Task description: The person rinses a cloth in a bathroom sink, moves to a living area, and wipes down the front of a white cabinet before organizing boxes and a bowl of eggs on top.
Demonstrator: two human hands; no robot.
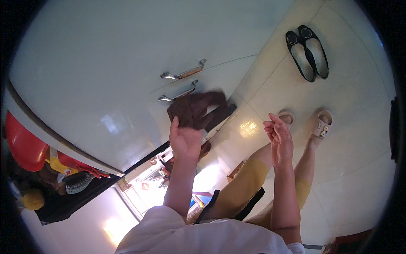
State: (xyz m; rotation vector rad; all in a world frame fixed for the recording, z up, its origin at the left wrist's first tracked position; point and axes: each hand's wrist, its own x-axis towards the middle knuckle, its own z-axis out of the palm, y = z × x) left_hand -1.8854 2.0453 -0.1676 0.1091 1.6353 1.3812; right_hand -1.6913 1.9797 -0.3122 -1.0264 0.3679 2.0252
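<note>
A dark brown cloth [193, 109] is in my left hand [185, 141], whose palm faces up and whose fingers are hidden by the fabric. The cloth lies across the face of a glossy white cabinet [104, 57], just below the lower metal handle [178, 94]. One blurred strip of it loops out to the right, near the cabinet's bottom edge. My right hand [279, 139] is raised over the floor with loosely bent fingers and nothing in it. Above the lower handle sits a matching handle [184, 72] with a wood-coloured grip.
Black flat shoes [307, 54] stand on the pale tiled floor [345, 104]. I wear pink slippers [323, 123]. At left, a dark shelf [73, 200] holds a red object [23, 144], a hairbrush [77, 183] and a yellow item [62, 163]. A bright doorway area [155, 187] lies behind my left arm.
</note>
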